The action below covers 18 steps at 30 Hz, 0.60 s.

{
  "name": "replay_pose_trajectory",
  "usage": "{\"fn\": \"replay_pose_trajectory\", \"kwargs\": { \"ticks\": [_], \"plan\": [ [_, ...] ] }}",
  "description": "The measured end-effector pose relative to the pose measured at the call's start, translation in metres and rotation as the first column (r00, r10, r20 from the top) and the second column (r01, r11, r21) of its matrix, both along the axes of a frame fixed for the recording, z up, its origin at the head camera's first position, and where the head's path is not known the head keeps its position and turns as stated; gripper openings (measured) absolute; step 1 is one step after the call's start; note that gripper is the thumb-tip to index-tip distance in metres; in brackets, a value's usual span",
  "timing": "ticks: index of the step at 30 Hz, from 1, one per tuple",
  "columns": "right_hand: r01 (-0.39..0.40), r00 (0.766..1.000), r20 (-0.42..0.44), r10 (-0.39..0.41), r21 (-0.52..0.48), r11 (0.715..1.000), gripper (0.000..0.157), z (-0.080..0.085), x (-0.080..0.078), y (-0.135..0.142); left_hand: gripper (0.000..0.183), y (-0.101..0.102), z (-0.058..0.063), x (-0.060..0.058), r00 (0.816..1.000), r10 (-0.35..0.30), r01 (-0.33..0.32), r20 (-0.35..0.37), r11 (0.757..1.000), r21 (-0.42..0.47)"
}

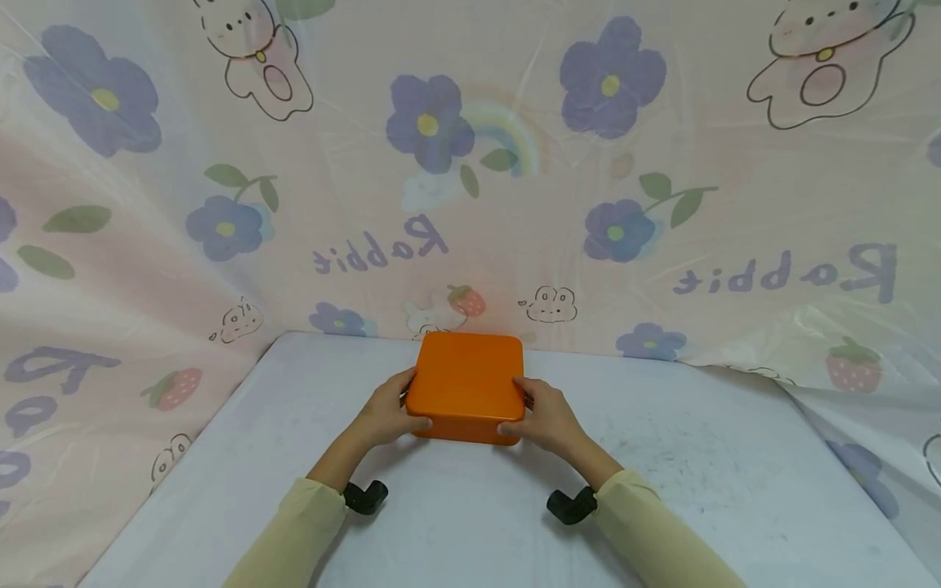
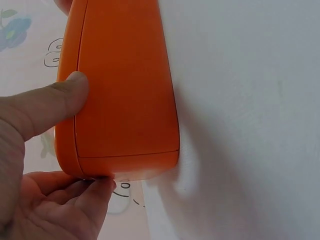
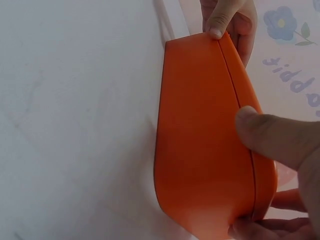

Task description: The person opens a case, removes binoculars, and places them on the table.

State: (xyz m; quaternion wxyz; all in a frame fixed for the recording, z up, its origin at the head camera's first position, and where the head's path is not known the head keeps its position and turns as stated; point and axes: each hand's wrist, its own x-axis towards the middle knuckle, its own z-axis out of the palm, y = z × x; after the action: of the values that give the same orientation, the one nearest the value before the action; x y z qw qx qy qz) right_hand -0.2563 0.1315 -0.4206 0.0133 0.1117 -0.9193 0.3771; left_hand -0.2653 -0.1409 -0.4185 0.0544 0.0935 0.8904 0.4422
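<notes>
An orange lidded box point(image 1: 470, 376) with rounded corners is at the far middle of the table, its flat top facing up. My left hand point(image 1: 387, 411) grips its left side, thumb on the front face and the other fingers round the corner. On the opposite side my right hand point(image 1: 546, 415) holds it in the same way. A thin seam below the lid runs along the box point(image 2: 122, 90) in the left wrist view, with the left thumb across it. In the right wrist view the right thumb presses the box point(image 3: 200, 130) at that seam. The lid looks closed; its contents are hidden.
The white table point(image 1: 470, 523) has faint dark marks at the right. A patterned curtain point(image 1: 515, 204) with flowers and rabbits hangs right behind the box and along the left side. Black angled pieces point(image 1: 365, 496) sit at both wrists, by the cuffs.
</notes>
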Motion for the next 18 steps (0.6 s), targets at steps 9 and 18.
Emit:
{"fn": "replay_pose_trajectory", "kwargs": {
  "ticks": [9,18],
  "plan": [
    [-0.021,1.0,-0.023,0.021,-0.018,1.0,0.084,-0.0017,-0.0009,0.0017,0.096,0.0005,0.0004,-0.0014,1.0,0.006,-0.006,-0.001,0.999,-0.033],
    [-0.043,0.998,-0.043,0.042,-0.021,0.999,0.082,-0.002,0.0004,0.004,0.095,-0.0002,0.0001,-0.0018,1.0,-0.003,0.003,-0.012,0.999,-0.042]
  ]
}}
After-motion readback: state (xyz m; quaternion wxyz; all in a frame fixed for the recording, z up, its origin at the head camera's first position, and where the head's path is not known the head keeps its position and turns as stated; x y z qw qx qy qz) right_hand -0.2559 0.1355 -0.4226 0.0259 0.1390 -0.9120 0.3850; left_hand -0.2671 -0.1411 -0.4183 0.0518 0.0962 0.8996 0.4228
